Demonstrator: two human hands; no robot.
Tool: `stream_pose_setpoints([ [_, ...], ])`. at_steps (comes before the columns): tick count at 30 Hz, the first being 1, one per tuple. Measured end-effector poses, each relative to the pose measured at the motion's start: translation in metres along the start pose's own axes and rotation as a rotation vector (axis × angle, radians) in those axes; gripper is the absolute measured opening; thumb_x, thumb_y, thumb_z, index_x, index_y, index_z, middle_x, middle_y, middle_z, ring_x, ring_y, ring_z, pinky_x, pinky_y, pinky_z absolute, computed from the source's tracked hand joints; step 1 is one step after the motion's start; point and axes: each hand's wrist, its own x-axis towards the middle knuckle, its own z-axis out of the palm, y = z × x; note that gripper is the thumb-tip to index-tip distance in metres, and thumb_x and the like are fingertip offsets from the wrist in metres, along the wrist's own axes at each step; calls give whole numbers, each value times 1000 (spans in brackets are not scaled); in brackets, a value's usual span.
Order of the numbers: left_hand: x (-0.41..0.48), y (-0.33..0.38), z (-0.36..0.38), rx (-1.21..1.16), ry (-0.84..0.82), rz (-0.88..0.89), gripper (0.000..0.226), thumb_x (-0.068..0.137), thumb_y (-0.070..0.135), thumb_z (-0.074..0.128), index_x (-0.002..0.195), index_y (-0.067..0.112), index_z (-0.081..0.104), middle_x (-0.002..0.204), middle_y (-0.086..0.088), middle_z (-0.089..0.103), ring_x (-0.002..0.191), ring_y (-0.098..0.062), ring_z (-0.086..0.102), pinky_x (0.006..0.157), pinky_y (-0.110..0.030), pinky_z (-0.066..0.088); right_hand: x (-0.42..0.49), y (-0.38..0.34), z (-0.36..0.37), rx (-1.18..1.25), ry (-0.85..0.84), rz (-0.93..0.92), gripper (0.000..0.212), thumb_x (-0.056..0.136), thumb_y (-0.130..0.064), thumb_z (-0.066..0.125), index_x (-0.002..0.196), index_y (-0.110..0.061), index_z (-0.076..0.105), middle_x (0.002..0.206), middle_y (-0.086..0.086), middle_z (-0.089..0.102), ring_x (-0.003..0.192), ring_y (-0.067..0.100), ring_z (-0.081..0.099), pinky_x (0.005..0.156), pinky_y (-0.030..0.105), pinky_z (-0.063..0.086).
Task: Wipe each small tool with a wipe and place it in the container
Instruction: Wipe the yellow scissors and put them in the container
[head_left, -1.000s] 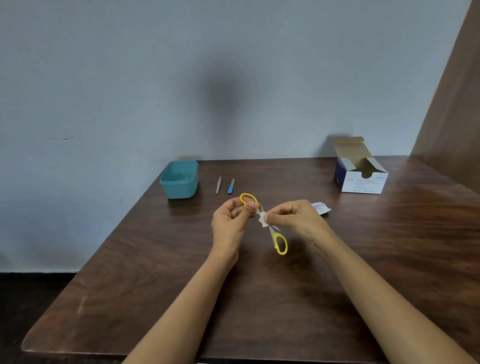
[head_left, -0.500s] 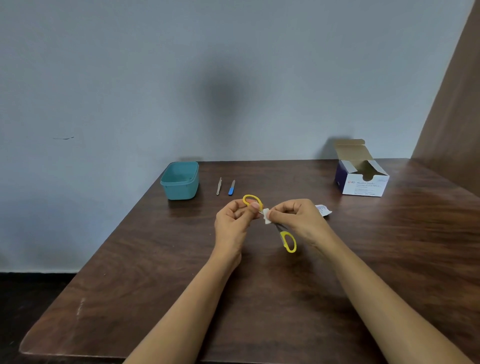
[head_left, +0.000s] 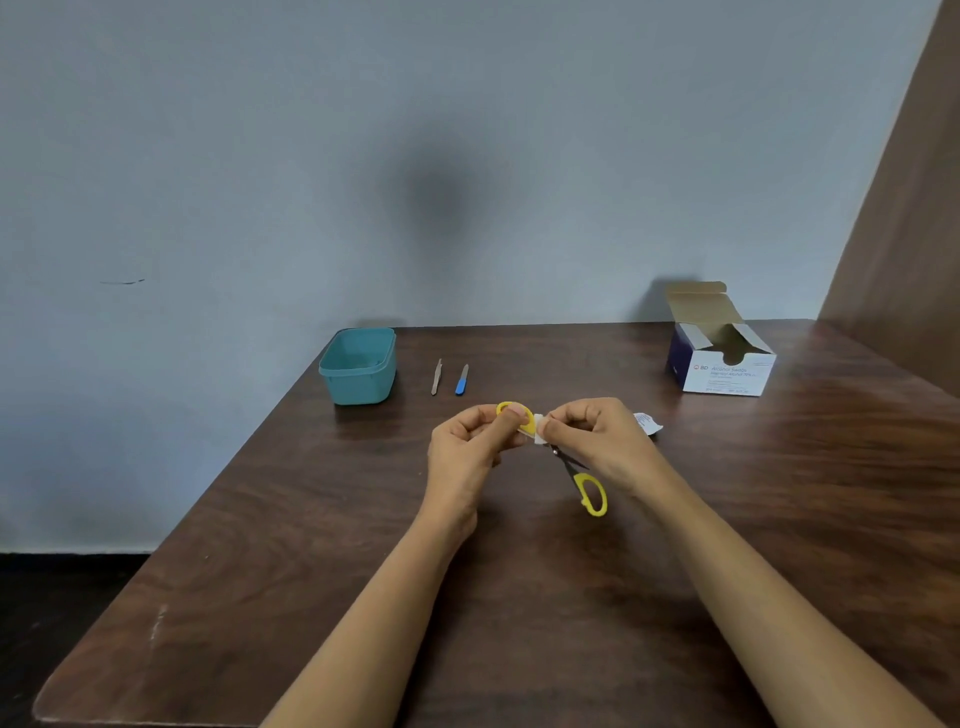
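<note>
- Left hand (head_left: 470, 447) is up over the middle of the table (head_left: 519, 597), fingers curled in, thumb and fingertips pinching one yellow ring of the scissors (head_left: 592, 493).
- Right hand (head_left: 597, 441) sits just beside it, almost knuckle to knuckle, fingers curled, pinching a small white wipe (head_left: 539, 435) onto the scissors right next to that upper ring.
- The scissors are spread open. The upper ring is in the left hand, and the other yellow handle hangs down and to the right under the right hand. A bit of dark metal shows between the wipe and that handle.
- So the scissors are in both hands, well apart from the container.
- Just behind the right hand, a torn white wrapper (head_left: 647, 421) lies on the wood, partly hidden by the knuckles.
- Further back, two small tools lie side by side and a little apart: a slim tan tool (head_left: 436, 376) and a blue-handled tool (head_left: 461, 380).
- Left of those, near the table's back left edge, stands the teal container (head_left: 358, 387), open at the top.
- Over at the back right, a white and dark blue box (head_left: 724, 371) of alcohol swabs, lid flap standing up.
</note>
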Motion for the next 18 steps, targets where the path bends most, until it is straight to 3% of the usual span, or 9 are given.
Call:
stream_pose_setpoints([
  [3,0,2,-3,16,-30,0,19,85,24,70,99,12,73,87,-6,75,70,-5,65,64,-20,44,2,3,-4,-65,-17,-20,16,87,-14,63,74,-10,72,48,-7,53,43,5,43,46,18,36],
  [7,-1,1,-3,138,-25,85,10,85,20,71,90,13,74,77,-4,74,67,-4,66,57,-9,44,1,5,-2,-52,43,-69,17,85,-18,67,69,-17,70,48,-11,56,44,2,43,49,22,35],
  [10,-1,-1,-3,172,-61,85,11,85,21,71,90,11,73,73,-4,73,66,-4,67,57,-8,44,3,4,-6,-76,88,-109,13,83,-22,70,71,-22,72,65,-5,68,58,6,53,58,26,42],
  [12,-1,-1,-3,199,-93,67,14,85,20,70,91,8,73,75,-8,73,67,-5,67,58,-11,45,3,2,-10,-133,99,-134,10,82,-20,72,72,-21,74,72,-4,72,63,5,57,62,23,44],
  [15,-1,-3,-3,284,-167,55,14,86,18,70,92,5,73,78,-12,74,69,-7,67,60,-11,45,2,-1,-15,-276,72,-170,8,82,-22,72,74,-23,75,68,-13,69,60,-7,56,58,11,41],
  [18,-1,-7,-3,373,-203,81,15,85,20,71,89,6,73,75,-9,75,67,-5,67,61,-9,44,5,3,-19,-377,21,-157,8,80,-30,73,72,-30,75,72,-16,72,72,-5,63,78,28,49],
])
